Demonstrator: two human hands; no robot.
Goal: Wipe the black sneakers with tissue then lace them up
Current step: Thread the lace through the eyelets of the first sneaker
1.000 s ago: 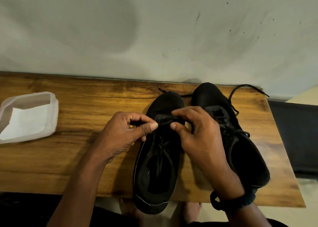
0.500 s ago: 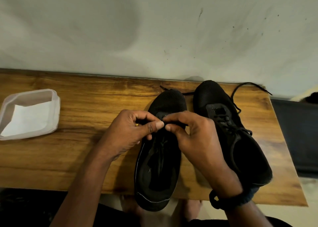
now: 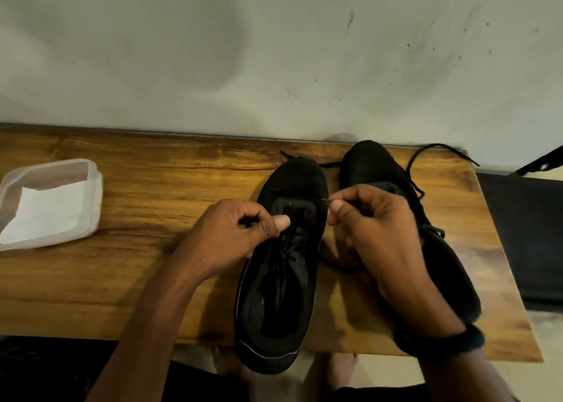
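both hands are curled into tight pinches over one black sneaker [image 3: 292,182] that lies between them on the wooden table [image 3: 158,188], toe away from the person and heel hanging over the near edge. the left hand [image 3: 231,234] has thumb pressed to forefinger on a bit of black lace [image 3: 324,200] at the shoe's left eyelet side. the right hand [image 3: 374,228] pinches the thin lace end just right of the tongue's top. a dark wristband [image 3: 438,340] sits on the right wrist.

the second sneaker [image 3: 365,160] lies just behind and under the right hand, partly hidden by it, its own loose lace [image 3: 441,151] looping out beyond that hand.

well out past the left hand stands a clear plastic container [image 3: 95,185], open at the top, with a white tissue [image 3: 45,218] lying flat inside.
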